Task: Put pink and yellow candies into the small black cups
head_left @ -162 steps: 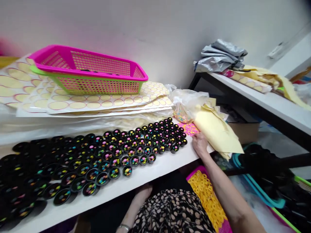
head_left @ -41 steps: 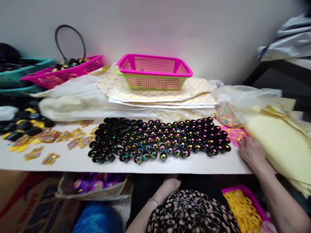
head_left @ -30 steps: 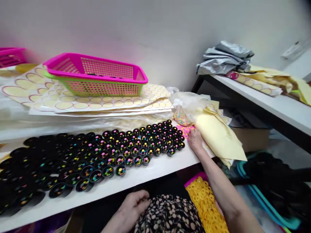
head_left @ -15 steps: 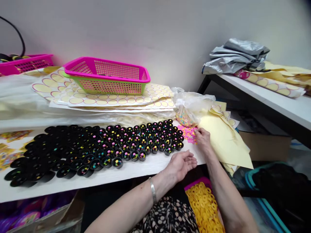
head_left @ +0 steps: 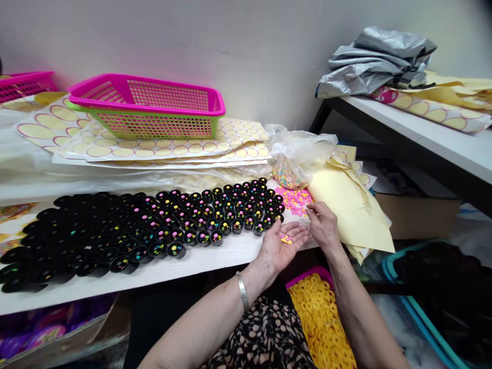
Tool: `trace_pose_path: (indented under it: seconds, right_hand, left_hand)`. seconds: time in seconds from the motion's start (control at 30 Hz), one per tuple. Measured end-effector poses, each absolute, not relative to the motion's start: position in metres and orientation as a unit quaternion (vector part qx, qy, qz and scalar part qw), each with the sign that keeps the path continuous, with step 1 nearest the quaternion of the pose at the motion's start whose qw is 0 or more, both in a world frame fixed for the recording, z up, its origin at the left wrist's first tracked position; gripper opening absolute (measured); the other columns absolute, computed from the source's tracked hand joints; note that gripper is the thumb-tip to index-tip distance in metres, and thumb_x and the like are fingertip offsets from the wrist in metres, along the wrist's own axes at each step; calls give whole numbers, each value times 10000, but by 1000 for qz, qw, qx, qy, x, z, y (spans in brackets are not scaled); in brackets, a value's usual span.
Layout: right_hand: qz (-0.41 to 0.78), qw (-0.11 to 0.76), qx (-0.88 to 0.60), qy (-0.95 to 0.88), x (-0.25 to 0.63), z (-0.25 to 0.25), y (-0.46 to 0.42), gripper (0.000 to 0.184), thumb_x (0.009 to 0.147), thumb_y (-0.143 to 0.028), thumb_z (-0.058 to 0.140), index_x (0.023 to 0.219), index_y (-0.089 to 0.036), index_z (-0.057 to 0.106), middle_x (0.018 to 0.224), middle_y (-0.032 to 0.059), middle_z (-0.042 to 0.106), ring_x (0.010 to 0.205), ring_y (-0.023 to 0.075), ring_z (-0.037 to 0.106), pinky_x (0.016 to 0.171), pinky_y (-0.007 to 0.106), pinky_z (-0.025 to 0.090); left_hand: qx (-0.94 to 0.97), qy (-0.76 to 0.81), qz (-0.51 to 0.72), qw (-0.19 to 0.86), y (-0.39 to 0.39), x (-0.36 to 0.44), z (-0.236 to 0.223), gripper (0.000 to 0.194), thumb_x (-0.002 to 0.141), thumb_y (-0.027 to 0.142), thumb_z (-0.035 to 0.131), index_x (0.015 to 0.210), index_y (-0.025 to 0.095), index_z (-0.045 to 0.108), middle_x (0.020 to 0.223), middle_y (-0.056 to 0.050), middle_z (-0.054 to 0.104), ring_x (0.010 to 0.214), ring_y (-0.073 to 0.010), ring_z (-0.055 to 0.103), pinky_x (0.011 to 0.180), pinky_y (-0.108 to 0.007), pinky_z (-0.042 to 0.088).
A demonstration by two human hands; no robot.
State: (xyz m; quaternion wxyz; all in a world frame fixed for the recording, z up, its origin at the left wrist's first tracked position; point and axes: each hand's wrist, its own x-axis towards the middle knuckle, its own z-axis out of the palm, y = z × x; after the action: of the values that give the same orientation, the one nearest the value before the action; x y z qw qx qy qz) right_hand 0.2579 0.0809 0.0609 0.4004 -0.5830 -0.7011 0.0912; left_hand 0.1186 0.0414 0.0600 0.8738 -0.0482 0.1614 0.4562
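Observation:
My left hand (head_left: 282,243) is turned palm up, its fingers loosely cupped, and a few small pink and yellow pieces (head_left: 286,239) lie in the palm. Just to its right my right hand (head_left: 322,223) is closed, thumb against curled fingers; whatever it may hold is too small to make out. Beyond the hands a spread of small flat pink and orange pieces (head_left: 295,200) lies on the white table (head_left: 238,251). Rows of small black cups (head_left: 175,249) stand left of the hands, many with coloured bits and a pink or yellow piece inside.
A knotted clear bag of coloured bits (head_left: 288,174) stands behind the spread, beside yellowish paper sheets (head_left: 346,205). A pink and green basket (head_left: 154,123) rests on sticker sheets (head_left: 184,149). Below the table edge is a container of yellow rings (head_left: 321,318). A higher shelf (head_left: 423,138) runs along the right.
Small pink and yellow pieces now show in my left palm, which was bare. My right hand has drawn back slightly from the spread of pieces. The camera view has shifted a little.

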Motion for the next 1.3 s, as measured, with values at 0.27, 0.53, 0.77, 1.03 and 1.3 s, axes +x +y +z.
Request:
trace_pose_path:
  seconds: [0.27, 0.53, 0.77, 1.03, 1.3]
  right_hand:
    - [28, 289, -635, -716, 258, 25, 124, 188, 776, -203, 435, 818, -152, 610, 822, 79, 516, 798, 189, 450, 751, 320, 362]
    - [124, 500, -508, -691, 252, 79, 51, 83, 812, -228, 478, 796, -202, 556, 776, 16, 508, 746, 146, 497, 697, 293, 417]
    - [119, 402, -497, -760, 234, 77, 23, 91, 788, -201, 522, 818, -234, 602, 837, 42, 571, 826, 191, 499, 718, 349, 422]
    - [148, 323, -485, -799, 238, 71, 35, 82, 805, -199, 492, 818, -204, 573, 899, 52, 567, 873, 183, 500, 736, 324, 409]
    - [193, 323, -483, -790, 250, 77, 44, 44, 777, -173, 505, 750, -199, 527, 900, 41, 577, 852, 173, 521, 742, 321, 418]
  left_hand:
    - [19, 156, 465, 871, 47, 106, 68, 518, 807, 560, 330, 918, 95, 529, 909, -156, 578, 874, -238, 571, 775, -399, 441]
    - [-8, 163, 478, 863, 54, 119, 81, 533, 814, 553, 314, 842, 71, 540, 846, -148, 560, 782, -191, 566, 728, -316, 456]
    - [-2, 160, 467, 870, 54, 126, 81, 477, 848, 468, 333, 801, 62, 580, 776, -110, 559, 698, -130, 543, 633, -215, 452]
    - [-9, 158, 471, 868, 55, 127, 77, 479, 866, 438, 308, 778, 55, 582, 708, -79, 534, 631, -105, 519, 557, -192, 442]
    - [-33, 118, 458, 881, 57, 132, 72, 454, 876, 422, 305, 776, 69, 572, 659, -50, 521, 579, -81, 501, 491, -158, 420]
